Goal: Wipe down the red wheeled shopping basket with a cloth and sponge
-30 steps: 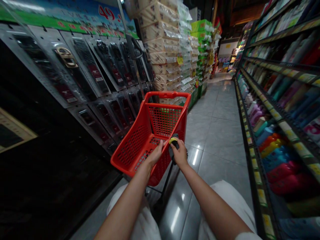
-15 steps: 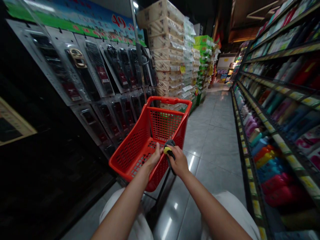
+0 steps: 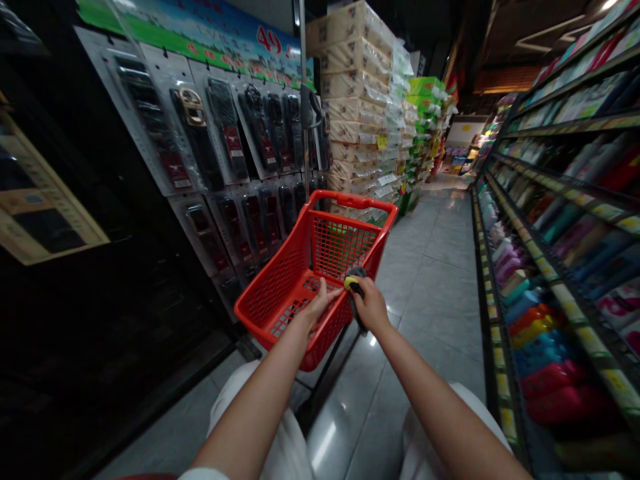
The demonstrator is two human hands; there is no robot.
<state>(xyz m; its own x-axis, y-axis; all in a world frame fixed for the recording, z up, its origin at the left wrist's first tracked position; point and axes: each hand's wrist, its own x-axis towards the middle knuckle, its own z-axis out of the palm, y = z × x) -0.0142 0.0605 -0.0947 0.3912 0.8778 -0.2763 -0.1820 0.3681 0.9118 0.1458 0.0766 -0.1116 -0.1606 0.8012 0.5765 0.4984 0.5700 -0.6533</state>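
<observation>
A red plastic shopping cart basket (image 3: 273,293) stands in front of me. Over its near right side, my right hand (image 3: 374,308) grips a dark grey, soft-looking item with a yellow and black part (image 3: 351,285); its exact kind is unclear. The grey end hangs below that hand, outside the basket. My left hand (image 3: 319,308) is open above the basket, thumb raised and fingers stretched toward the yellow part. Whether those fingertips touch it I cannot tell.
Packaged belts (image 3: 225,127) hang on the left wall beside a metal pole (image 3: 303,80). Stacked beige packs (image 3: 353,100) stand behind the cart. Shelves of bottles (image 3: 545,287) line the right side of the tiled aisle (image 3: 435,280).
The view has swung left, so cart, belts and stacks appear farther right. My right hand keeps its hold on the grey and yellow item; my left fingers look more stretched out.
</observation>
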